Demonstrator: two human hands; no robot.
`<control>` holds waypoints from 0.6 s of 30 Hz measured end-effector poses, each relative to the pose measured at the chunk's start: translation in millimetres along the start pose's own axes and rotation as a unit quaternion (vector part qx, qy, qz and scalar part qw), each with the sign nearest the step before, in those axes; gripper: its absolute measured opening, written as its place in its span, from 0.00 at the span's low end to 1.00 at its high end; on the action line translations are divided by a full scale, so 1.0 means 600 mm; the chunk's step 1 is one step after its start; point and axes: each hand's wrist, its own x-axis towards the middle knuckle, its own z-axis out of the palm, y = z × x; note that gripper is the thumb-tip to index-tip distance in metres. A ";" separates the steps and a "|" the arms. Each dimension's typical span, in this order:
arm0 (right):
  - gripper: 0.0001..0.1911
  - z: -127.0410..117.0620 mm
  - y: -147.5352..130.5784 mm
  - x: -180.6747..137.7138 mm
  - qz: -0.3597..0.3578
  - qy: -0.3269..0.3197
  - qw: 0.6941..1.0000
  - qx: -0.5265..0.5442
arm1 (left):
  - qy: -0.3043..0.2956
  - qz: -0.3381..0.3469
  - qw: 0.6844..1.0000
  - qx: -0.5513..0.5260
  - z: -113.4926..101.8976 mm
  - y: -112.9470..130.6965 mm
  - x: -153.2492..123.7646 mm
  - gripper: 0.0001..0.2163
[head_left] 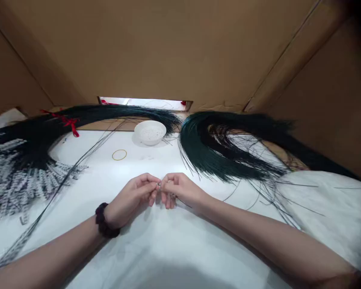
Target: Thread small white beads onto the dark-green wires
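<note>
At the left, a dark strand bundle (39, 136) is bound by a red ribbon tie (67, 120), presumably so that the lengths are kept from spreading, while its white-wrapped ends (27, 180) are left fanned. A few loose strands (60, 184) are laid diagonally beside it. A yellow elastic band (119, 159) is set down just left of a white bowl (150, 143), in which small pale bits (150, 133) are held, likely to be kept within reach and from rolling off. The left hand (140, 192), with a dark scrunchie (104, 221) worn at the wrist, is pinched on a tiny piece (159, 184), too small to be identified, between the two hands. The right hand (180, 188) is brought fingertip to fingertip with it and seems closed on a thin dark strand (184, 203), probably so that both are steadied for fine work. Farther right, a dark green strand bundle (204, 156) is curved, its tips turned towards the surface (180, 249).

As for room, the left side is bounded by the white-wrapped ends, the far side by a cardboard wall (180, 52) with a slot (144, 103), and the right by stray tips and a white plastic sheet (331, 200); most space for the elbows is offered on the near side.
</note>
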 end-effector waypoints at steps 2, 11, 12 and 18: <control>0.01 0.002 -0.002 -0.002 0.005 0.003 1.000 0.001 | -0.007 0.000 1.000 -0.002 -0.004 0.000 -0.001 0.03; 0.02 0.001 0.001 -0.002 0.006 -0.003 1.000 0.002 | -0.022 0.002 1.000 0.017 -0.004 0.002 -0.003 0.05; 0.03 0.000 0.001 -0.002 0.004 -0.004 1.000 0.000 | -0.022 0.005 0.999 0.023 -0.004 0.002 -0.003 0.05; 0.03 -0.003 0.001 -0.003 0.007 -0.013 1.000 -0.002 | 0.015 0.028 0.996 0.078 -0.002 0.001 -0.003 0.05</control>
